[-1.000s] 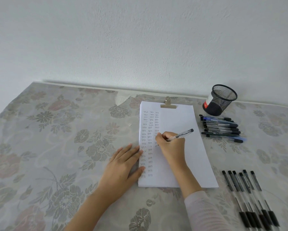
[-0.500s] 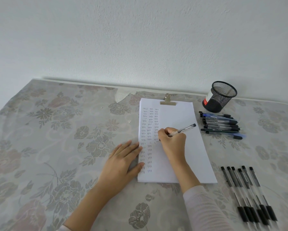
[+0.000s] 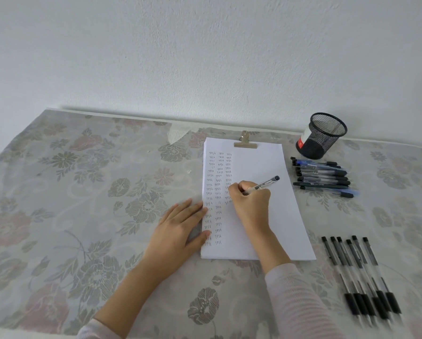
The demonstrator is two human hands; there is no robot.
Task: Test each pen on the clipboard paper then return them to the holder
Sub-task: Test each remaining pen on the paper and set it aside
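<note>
White paper [image 3: 273, 167] lies on a clipboard under a metal clip [image 3: 245, 143], with columns of small handwritten marks down its left side. My right hand [image 3: 251, 204] grips a clear pen [image 3: 266, 183] in writing pose, its tip hidden behind the fingers at the third column. My left hand [image 3: 178, 228] rests flat on the table, fingertips pressing the paper's left edge. A black mesh pen holder [image 3: 323, 135] stands tilted at the back right. It looks empty.
A pile of several blue and black pens [image 3: 323, 177] lies right of the paper, below the holder. Several clear black-grip pens [image 3: 359, 275] lie in a row at the front right. A floral cloth [image 3: 82, 192] covers the table; a white wall runs behind.
My right hand with the pen has shifted slightly along the third column of marks. The camera view has tipped a little. My left hand has stayed in place.
</note>
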